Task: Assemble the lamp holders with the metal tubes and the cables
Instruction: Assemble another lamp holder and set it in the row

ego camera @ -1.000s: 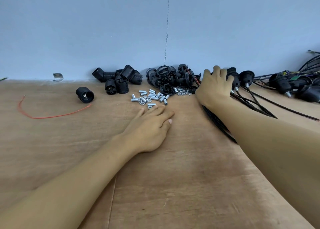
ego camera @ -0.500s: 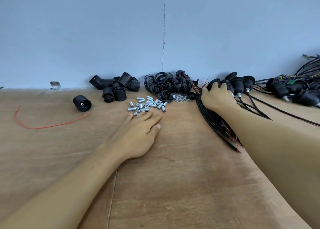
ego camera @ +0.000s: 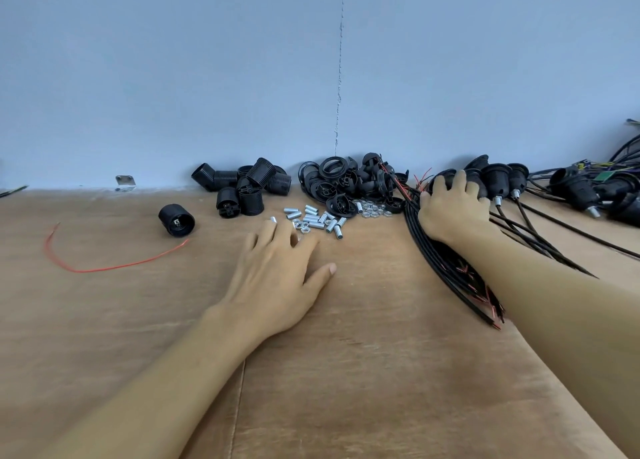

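Note:
Small silver metal tubes (ego camera: 320,220) lie scattered at the table's middle back, with silver nuts (ego camera: 373,211) beside them. My left hand (ego camera: 277,278) lies flat and open just in front of the tubes, fingertips reaching them. Black threaded lamp holders (ego camera: 249,188) are piled against the wall, one lamp holder (ego camera: 176,220) lying apart at the left. A bundle of black cables (ego camera: 436,257) with red wire ends runs under my right arm. My right hand (ego camera: 450,212) rests on an assembled holder (ego camera: 472,181) at the bundle's far end, fingers curled over it.
A heap of black rings and caps (ego camera: 346,181) sits between the holders and the cables. Assembled holders with cables (ego camera: 588,195) lie at the far right. A loose red wire (ego camera: 104,264) curves across the left of the wooden table (ego camera: 346,372). A blue wall stands behind.
My right hand has drawn back from the far holders and curled its fingers over one of them. My left hand has slid slightly left along the front of the tubes.

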{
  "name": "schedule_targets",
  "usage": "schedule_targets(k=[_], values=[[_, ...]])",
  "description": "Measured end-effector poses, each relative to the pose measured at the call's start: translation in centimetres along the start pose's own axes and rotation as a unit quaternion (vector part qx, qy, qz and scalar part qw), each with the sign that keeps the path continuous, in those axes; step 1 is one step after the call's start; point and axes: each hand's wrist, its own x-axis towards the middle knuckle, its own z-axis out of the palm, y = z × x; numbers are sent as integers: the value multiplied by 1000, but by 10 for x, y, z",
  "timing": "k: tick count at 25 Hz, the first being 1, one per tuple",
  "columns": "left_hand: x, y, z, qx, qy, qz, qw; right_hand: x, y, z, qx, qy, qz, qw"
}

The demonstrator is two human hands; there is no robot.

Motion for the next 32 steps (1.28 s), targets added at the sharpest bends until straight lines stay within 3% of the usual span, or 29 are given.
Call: schedule_targets(k=[4, 7, 10, 12, 15, 18, 21, 24, 26, 28, 32], values=[[1, -13, -13, 18, -37, -112, 993, -9, -30, -7, -33, 57, -86, 994], [0, -20, -16, -7, -55, -144, 988, -25, -58, -12, 36, 90, -148, 984], [-2, -18, -17, -11, -37, -136, 990, -45, -81, -15, 189, -4, -145, 971], [-2, -16, -19, -24, -21, -131, 991, -56, -89, -9, 229, -69, -141, 961], [-5, -17, -24, -75, -11, -122, 990, -72, -90, -2, 260, -47, -168, 950], [-9, -17, -29, -68, -12, -131, 989, -83, -94, -1, 277, -31, -266, 923], [-9, -21, -36, -32, -73, -165, 983, -91, -109, -2, 273, -53, -345, 896], [-6, -32, -44, -81, -184, -157, 967, -92, -123, 4, 232, -48, -344, 908], [-4, -37, -48, -137, -217, -154, 954, -88, -125, 8, 199, -26, -316, 927], [-2, -38, -47, -156, -216, -153, 952, -86, -125, 11, 173, -14, -309, 935], [-1, -40, -37, -149, -160, -159, 963, -90, -125, 8, 207, -29, -356, 911]])
